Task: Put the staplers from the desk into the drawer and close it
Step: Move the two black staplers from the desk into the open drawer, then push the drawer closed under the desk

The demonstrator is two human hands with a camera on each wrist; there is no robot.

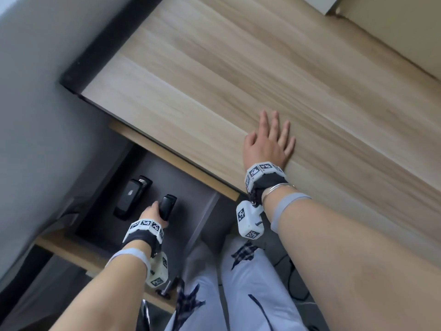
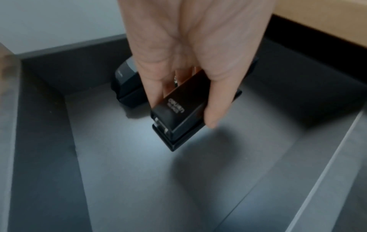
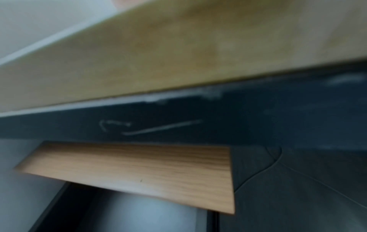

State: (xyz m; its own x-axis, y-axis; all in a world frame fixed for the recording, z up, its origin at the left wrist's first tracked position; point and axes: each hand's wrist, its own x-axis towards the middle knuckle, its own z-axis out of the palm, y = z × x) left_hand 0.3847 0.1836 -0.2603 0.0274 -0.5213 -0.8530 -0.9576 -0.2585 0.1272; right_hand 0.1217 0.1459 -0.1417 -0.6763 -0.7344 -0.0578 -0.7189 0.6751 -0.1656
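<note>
My left hand [image 1: 152, 212] grips a black stapler [image 1: 168, 206] inside the open grey drawer [image 1: 198, 194]. In the left wrist view the fingers [image 2: 216, 100] wrap the stapler [image 2: 178, 124], which hangs just above the drawer floor [image 2: 139, 172]. A second black stapler [image 1: 132, 198] lies flat in the drawer to the left of it, seen behind the hand as the other stapler [image 2: 127, 84]. My right hand [image 1: 269, 139] rests flat, fingers spread, on the wooden desk top [image 1: 238, 68] near its front edge.
The drawer's wooden front [image 1: 78, 253] sticks out toward my lap, with a metal handle [image 1: 164, 291]. A grey wall [image 1: 35, 103] runs along the left. My legs in pale trousers [image 1: 238, 295] sit below the desk edge [image 3: 178, 51]. A cable [image 1: 296, 285] lies on the floor.
</note>
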